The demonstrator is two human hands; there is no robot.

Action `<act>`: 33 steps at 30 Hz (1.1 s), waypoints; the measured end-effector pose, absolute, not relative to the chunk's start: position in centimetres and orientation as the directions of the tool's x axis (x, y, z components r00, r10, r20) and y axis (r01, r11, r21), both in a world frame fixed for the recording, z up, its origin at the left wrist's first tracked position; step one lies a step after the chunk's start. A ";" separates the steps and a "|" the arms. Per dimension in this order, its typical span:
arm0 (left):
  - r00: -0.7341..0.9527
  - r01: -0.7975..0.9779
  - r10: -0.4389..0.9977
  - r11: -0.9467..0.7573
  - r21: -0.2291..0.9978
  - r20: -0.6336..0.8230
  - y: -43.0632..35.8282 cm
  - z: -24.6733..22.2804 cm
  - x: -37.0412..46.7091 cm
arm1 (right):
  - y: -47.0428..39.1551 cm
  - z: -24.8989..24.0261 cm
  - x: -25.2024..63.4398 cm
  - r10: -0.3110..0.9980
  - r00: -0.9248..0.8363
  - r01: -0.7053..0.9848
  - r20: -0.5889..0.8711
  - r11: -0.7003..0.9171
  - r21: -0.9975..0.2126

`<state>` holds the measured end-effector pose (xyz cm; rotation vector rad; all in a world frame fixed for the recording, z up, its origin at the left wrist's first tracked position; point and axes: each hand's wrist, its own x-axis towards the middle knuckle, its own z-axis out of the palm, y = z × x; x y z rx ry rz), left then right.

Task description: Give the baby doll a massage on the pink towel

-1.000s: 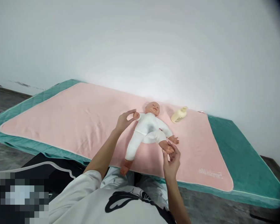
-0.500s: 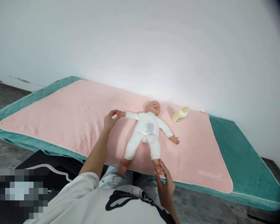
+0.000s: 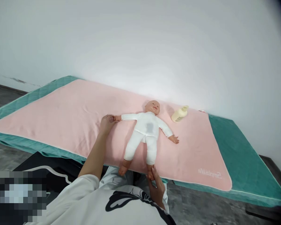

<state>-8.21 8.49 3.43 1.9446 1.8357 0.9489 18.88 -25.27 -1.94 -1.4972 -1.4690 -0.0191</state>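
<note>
Nearest is one white shirt [image 3: 96, 206] with a dark print, below the doll [image 3: 148, 125]. Just past it, at the doll's near end, the right hand [image 3: 158, 189] reaches in from below, wrist low and fingers pointing up and away; its thumb and fingers close on one of the doll's feet [image 3: 150, 172]. To the left of the doll's trunk, the left hand [image 3: 105, 124] is farther out, the forearm slanting up and away, its fingertips pinched round one small doll hand [image 3: 117, 118] (the fingers partly hide it). That makes two hands, each gripping one limb of the same doll.

The single doll lies on its back, head away from the person, with two arms spread and two legs apart. It wears one white top, with one grey patch on the front, and white trousers; both feet are bare and reach the near edge of the blanket. Under the doll, and wide to both sides, is one pink blanket [image 3: 189, 156], spread over one green-covered surface [image 3: 241, 150]. Beyond the doll's free arm, to the right of its head, is one pale yellow bottle [image 3: 179, 114], apart from both hands. Behind the doll's head rises one pale wall [image 3: 154, 47].
</note>
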 end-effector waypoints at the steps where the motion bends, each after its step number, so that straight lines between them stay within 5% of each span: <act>1: -0.035 0.767 0.967 -0.137 0.627 0.254 8.5 3.5 -8.2 | -25.2 -2.2 18.8 0.732 0.259 0.769 0.630 0.238 -0.594; 9: -0.204 0.596 0.971 0.021 0.803 0.126 6.7 4.8 -7.3 | -25.1 -1.4 19.5 0.694 0.235 0.803 0.681 0.257 -0.538; 16: -0.163 0.443 0.917 -0.262 0.857 0.365 5.2 7.5 -4.8 | -23.7 2.6 21.2 0.665 0.262 0.794 0.699 0.263 -0.548; 20: -0.065 0.520 0.874 -0.383 0.764 0.482 4.2 9.2 -2.1 | -21.5 4.6 21.8 0.652 0.306 0.751 0.694 0.282 -0.596; 25: 0.282 0.534 0.696 -0.686 0.495 0.660 3.2 10.2 1.3 | -18.5 6.3 22.3 0.681 0.382 0.681 0.625 0.250 -0.688; 28: 0.487 0.435 0.542 -0.831 0.348 0.685 2.5 10.2 2.7 | -17.2 7.0 22.5 0.717 0.443 0.629 0.539 0.179 -0.756; 33: 0.603 0.387 0.447 -0.888 0.249 0.661 1.8 9.1 3.7 | -15.4 7.8 23.0 0.763 0.469 0.543 0.444 0.147 -0.827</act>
